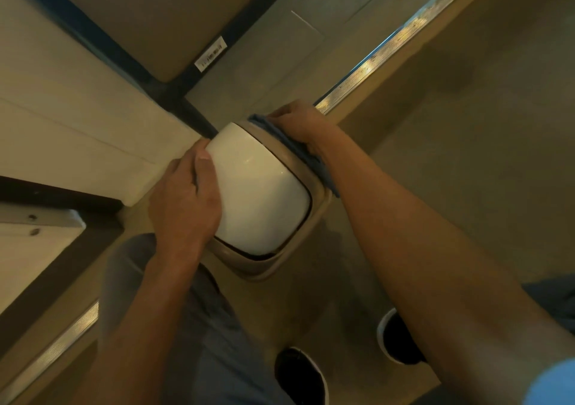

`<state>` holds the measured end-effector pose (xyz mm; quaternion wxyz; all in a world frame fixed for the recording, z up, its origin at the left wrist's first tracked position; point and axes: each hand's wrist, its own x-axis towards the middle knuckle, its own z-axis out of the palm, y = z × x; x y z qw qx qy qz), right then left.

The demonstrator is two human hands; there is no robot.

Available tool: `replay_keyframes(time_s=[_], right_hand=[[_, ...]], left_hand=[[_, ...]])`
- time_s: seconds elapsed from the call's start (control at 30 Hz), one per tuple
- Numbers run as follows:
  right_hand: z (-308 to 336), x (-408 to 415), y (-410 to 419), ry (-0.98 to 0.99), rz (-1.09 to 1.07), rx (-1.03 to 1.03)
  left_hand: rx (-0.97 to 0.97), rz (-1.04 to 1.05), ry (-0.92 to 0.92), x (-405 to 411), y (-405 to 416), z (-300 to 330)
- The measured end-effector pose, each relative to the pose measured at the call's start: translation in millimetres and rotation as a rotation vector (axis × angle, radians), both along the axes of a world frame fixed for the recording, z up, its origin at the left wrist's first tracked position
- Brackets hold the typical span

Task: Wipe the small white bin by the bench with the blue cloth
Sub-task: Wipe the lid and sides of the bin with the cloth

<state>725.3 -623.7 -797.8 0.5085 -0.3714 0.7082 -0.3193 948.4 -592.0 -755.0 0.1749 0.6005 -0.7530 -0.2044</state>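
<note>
The small white bin (264,193) stands on the floor (466,155), just beside the dark leg of the bench (193,115) and in front of the person's shoes (300,373). Seen from above, its domed white lid (258,187) sits inside a beige rim (323,215).

The left hand (183,199) is clamped on the lid's left side, thumb laid along the lid edge and fingers wrapped down out of sight. It steadies the bin and holds nothing else.

The right hand (298,124) presses the blue cloth (308,159) flat against the rim on the bin's far right side. The fingers are curled over the cloth; how firmly they grip it cannot be told.

Key relation: the cloth lies along the right rim, running from the far corner beneath the right hand back toward the person. The lid lies to the left of the right fingers, between the two hands. The right hand is the nearer to every unwiped right-side surface. The stroke most likely follows the rim's long edge toward the near corner, with the left hand resisting any slide toward the bench.
</note>
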Motion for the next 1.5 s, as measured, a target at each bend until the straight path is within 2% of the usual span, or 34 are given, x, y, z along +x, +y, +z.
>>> replay_keyframes(time_s=[0.13,0.3,0.43,0.63,0.73,0.8,0.97,1.03,1.2,1.37,1.5], right_hand=[[3.6,6.6,-8.5,0.015,0.048,0.01],[3.5,-2.1,24.5,-0.015,0.045,0.028],[-0.9,-4.2,63.7,-0.15,-0.111,0.042],[-5.1,11.5,123.6,-0.368,-0.462,0.068],[0.3,17.1,135.4,-0.418,-0.534,0.081],[5.0,13.0,125.7,-0.399,-0.51,0.085],[23.9,2.1,93.8,-0.193,-0.308,0.092],[23.4,2.4,98.2,-0.185,-0.315,0.096],[-2.1,24.9,143.3,-0.374,-0.615,0.066],[-17.2,80.2,166.5,-0.312,-0.983,-0.108],[-25.5,117.8,176.8,-0.315,-1.137,-0.19]], left_hand=[[-0.006,0.027,0.007,-0.7,-0.9,-2.3],[-0.035,0.048,-0.035,-4.4,2.6,-1.9],[-0.027,0.084,-0.029,-5.3,3.3,-1.8],[-0.026,0.053,0.007,-2.7,1.8,-6.3],[-0.048,0.027,-0.011,-3.7,3.0,-5.5],[-0.053,0.014,-0.018,-4.6,3.9,-3.5],[-0.039,0.012,-0.014,-1.4,0.8,-6.0],[-0.03,0.021,-0.017,-1.0,0.3,-7.0],[-0.017,0.048,-0.002,-2.1,0.0,-6.4],[-0.002,0.045,0.025,1.5,-0.6,-8.0],[-0.015,0.041,0.034,2.0,0.3,-7.9]])
